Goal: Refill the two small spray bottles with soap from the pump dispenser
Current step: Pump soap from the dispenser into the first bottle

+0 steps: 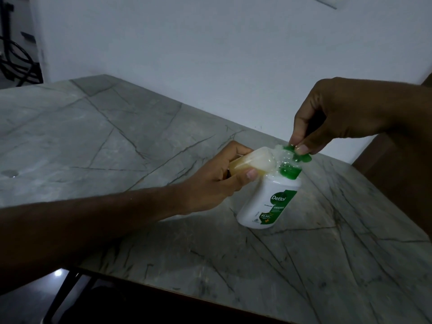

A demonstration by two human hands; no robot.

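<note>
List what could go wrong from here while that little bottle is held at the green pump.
1. The small bottle is tipped sideways in the left hand, so soap already inside could run back out or miss the mouth.
2. The right hand presses the pump head only with its fingertips; the dispenser, otherwise unheld on the marble table, might tilt.
3. Dim light makes overfilling hard to spot.

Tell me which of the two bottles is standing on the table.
The white Dettol pump dispenser with the green pump; it stands on the marble table. The small spray bottle is held sideways in the left hand.

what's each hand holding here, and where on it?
Left hand: small spray bottle, gripped around its body. Right hand: fingertips on the pump dispenser's green head.
</note>
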